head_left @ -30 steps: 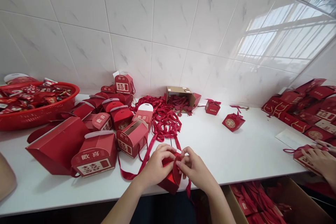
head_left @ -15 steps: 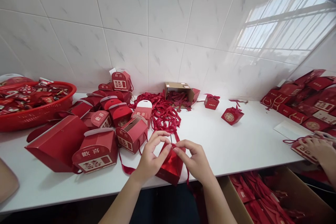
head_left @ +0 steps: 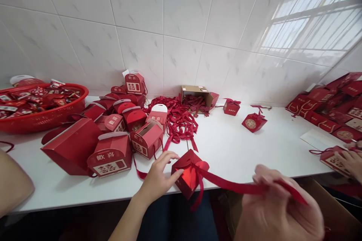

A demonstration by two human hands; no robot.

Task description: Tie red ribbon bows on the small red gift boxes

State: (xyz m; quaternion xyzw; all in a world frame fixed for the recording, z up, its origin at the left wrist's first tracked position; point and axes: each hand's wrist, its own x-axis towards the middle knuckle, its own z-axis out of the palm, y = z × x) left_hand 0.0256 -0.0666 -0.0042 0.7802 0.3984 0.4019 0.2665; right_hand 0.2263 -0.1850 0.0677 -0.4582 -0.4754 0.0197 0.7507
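The person's left hand [head_left: 160, 175] is resting at the left corner of a small red box [head_left: 189, 176], its thumb lying over the side and its fingers curving near the back. Its grip is standing partly wide, and whether it is squeezing the card cannot be told. The right hand [head_left: 278, 203], showing blurred, is keeping a narrow grip on a dark red ribbon [head_left: 230, 185], which is running across from the top of the box and poking out past the fingers. A shorter tail is dangling down the near side. The box itself is sitting at the near edge of the white bench [head_left: 223, 150], between the two hands.

Behind it, a tangle of ribbons [head_left: 181, 116] is spreading before an open cardboard carton [head_left: 195, 88]. Printed boxes [head_left: 110, 156] are crowding the left, beside a red basket [head_left: 60, 115] that is holding wrapped packets [head_left: 42, 99]. Two tied boxes [head_left: 253, 123] are standing farther right. At the far right, a co-worker's hand [head_left: 352, 160] is resting on another printed box [head_left: 332, 159].
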